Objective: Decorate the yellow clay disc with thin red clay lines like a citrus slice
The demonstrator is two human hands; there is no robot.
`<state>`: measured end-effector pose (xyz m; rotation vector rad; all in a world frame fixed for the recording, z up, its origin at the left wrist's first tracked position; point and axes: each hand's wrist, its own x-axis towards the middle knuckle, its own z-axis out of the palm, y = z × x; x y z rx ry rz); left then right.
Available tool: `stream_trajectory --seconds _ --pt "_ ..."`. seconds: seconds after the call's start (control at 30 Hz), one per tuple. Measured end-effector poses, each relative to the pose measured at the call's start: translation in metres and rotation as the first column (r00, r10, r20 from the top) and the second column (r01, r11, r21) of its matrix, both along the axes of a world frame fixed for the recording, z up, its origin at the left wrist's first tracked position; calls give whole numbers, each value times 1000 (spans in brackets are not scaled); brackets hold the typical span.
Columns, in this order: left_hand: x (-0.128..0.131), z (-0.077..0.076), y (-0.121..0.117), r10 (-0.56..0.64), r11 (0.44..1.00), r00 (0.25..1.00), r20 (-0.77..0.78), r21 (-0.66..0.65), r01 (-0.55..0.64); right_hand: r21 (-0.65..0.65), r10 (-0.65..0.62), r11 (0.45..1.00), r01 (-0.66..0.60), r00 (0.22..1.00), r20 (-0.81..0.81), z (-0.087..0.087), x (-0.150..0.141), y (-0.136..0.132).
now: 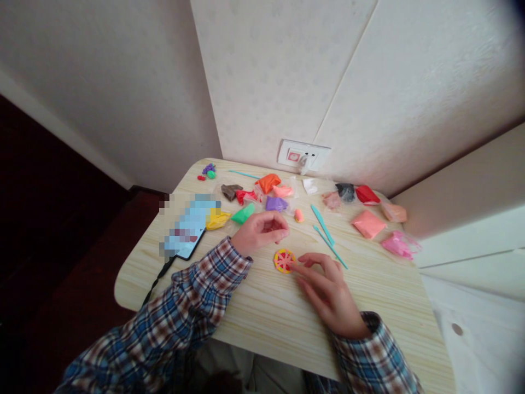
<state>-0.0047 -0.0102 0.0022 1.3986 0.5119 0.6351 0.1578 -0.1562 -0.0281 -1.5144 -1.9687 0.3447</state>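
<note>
A small yellow clay disc with red spoke lines (284, 260) lies flat on the pale wood table (262, 317). My right hand (328, 290) rests beside it, fingers stretched out, with the fingertips touching the disc's right edge. Just left of and behind the disc, my left hand (262, 231) rests on the table with its fingers curled loosely together; whether anything is inside it is hidden. Both arms wear plaid sleeves.
Several bags and lumps of coloured clay lie along the back: orange (268, 182), purple (275, 204), green (243, 214), yellow (217, 219), red (366, 194), pink (397, 244). Teal modelling tools (323, 224) lie right of the disc. A phone (189, 230) with a cable sits left. A wall socket (302, 154) is behind.
</note>
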Motion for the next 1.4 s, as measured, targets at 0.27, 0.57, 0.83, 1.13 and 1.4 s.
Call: stream_trajectory --seconds 0.27,0.57,0.83,1.13,1.4 --pt "0 0 0 -3 1000 1000 8 3 3 24 41 999 -42 997 66 0 0 -1" --pt "-1 -3 1 -2 1000 1000 -5 8 2 55 41 997 -48 992 118 -2 -1 -2" --pt "-1 -2 1 1 1000 1000 -13 0 -1 83 4 996 -11 996 89 -2 4 -6" --pt "-1 -2 1 -4 1000 1000 -18 -3 4 63 31 997 -39 992 119 -3 2 -6" --pt "0 -5 1 -113 993 991 -73 33 115 137 -156 976 168 983 -92 7 -1 3"
